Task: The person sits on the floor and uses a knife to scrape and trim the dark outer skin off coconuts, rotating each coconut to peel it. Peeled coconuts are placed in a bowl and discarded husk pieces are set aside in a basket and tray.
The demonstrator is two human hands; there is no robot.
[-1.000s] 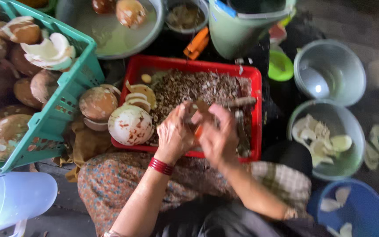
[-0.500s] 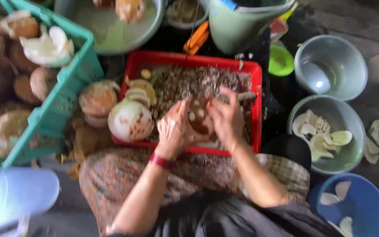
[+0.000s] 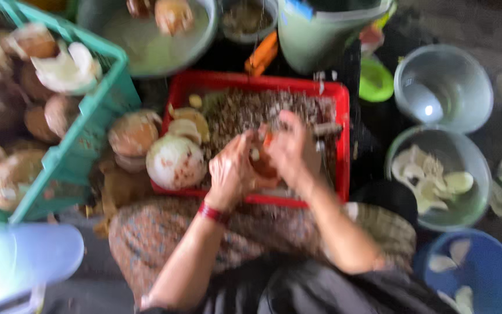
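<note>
Brown coconut piece [image 3: 262,166] sat gripped between my left hand [image 3: 232,171] and right hand [image 3: 289,150], mid-peeling over the red crate [image 3: 344,139]; turning it seemed next.

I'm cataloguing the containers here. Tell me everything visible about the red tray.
The red tray is a shallow rectangular crate, apparently plastic, lying flat in front of the person's lap. Brownish shavings cover its floor; a pale round coconut piece and slices sit at its left end. The left hand and right hand work above it. Blur hides finer detail.
</note>
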